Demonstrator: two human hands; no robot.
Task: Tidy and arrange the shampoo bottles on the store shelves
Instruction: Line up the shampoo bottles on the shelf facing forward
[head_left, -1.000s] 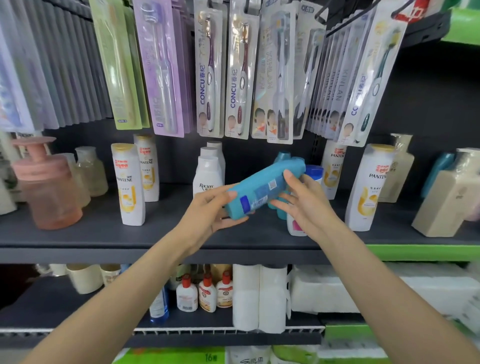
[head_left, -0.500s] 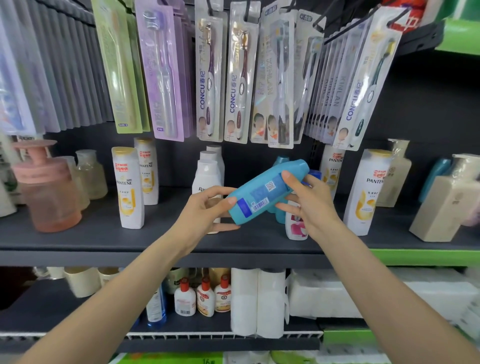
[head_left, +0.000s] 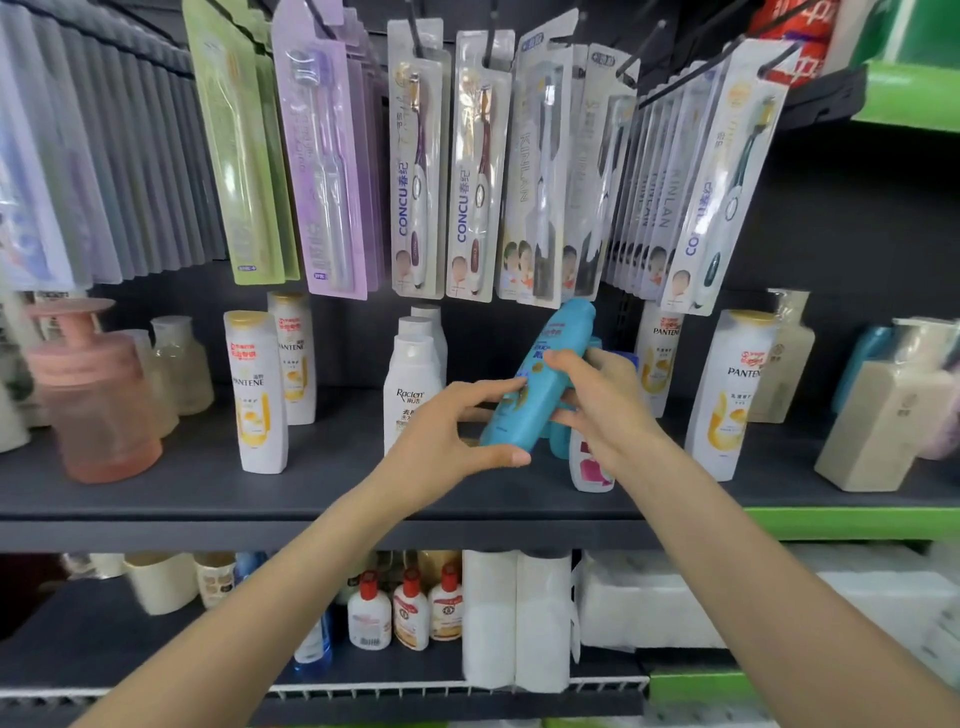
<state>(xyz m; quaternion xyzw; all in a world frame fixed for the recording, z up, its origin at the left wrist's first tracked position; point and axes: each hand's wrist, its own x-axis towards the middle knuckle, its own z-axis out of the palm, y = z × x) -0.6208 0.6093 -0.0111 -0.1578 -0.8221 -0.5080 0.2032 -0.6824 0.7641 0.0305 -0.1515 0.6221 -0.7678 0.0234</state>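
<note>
A turquoise shampoo bottle (head_left: 540, 384) is held above the dark shelf (head_left: 208, 499), tilted with its cap end up and to the right, front label facing me. My left hand (head_left: 447, 441) grips its lower end between thumb and fingers. My right hand (head_left: 602, 405) holds its middle from the right side. White Pantene bottles (head_left: 254, 395) stand at the left, a white Raclen bottle (head_left: 413, 389) just left of my hands, and another Pantene bottle (head_left: 732, 395) at the right. A small white and pink bottle (head_left: 587, 467) stands behind my right wrist.
Packs of toothbrushes (head_left: 467, 171) hang low over the shelf, close above the bottle's cap. A pink pump bottle (head_left: 88, 395) stands far left, a beige pump bottle (head_left: 893, 421) far right. The lower shelf holds small bottles (head_left: 410, 613) and white paper rolls (head_left: 514, 623).
The turquoise bottle has turned from nearly lying flat with its back label showing to steeply tilted with its front showing. Both hands kept hold and shifted along it.
</note>
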